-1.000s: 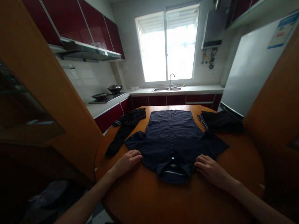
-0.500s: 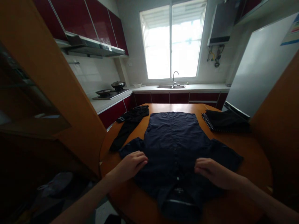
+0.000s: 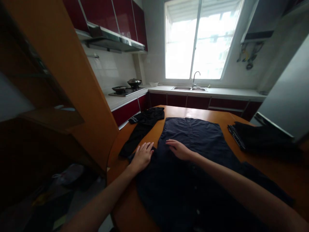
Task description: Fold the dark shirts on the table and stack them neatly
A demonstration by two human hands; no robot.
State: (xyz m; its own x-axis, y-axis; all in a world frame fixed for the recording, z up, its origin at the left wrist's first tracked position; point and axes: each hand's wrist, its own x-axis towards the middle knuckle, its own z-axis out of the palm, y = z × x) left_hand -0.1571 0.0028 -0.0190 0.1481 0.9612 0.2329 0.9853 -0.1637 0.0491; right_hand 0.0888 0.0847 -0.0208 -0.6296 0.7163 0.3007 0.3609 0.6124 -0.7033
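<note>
A dark navy short-sleeved button-up shirt (image 3: 205, 138) lies spread flat on the orange wooden table (image 3: 145, 209), its hem towards the window and its collar end near me in deep shadow. My left hand (image 3: 142, 157) rests with fingers spread on the shirt's left sleeve, covering most of it. Over the left side of the shirt body is my right hand (image 3: 179, 150), palm down, fingers stretched to the left with nothing in them. Whether its fingertips press on the cloth, I cannot tell.
Black clothing (image 3: 145, 124) lies at the table's far left. A folded dark stack (image 3: 263, 138) sits on the right. Beyond the table are a counter with a sink (image 3: 190, 88) and a stove (image 3: 126, 91). A wooden cabinet frame (image 3: 96, 96) stands close on the left.
My view has turned left. My right hand has swung left across the shirt from its right side and opened. My left hand has come down onto the left sleeve, fingers now spread.
</note>
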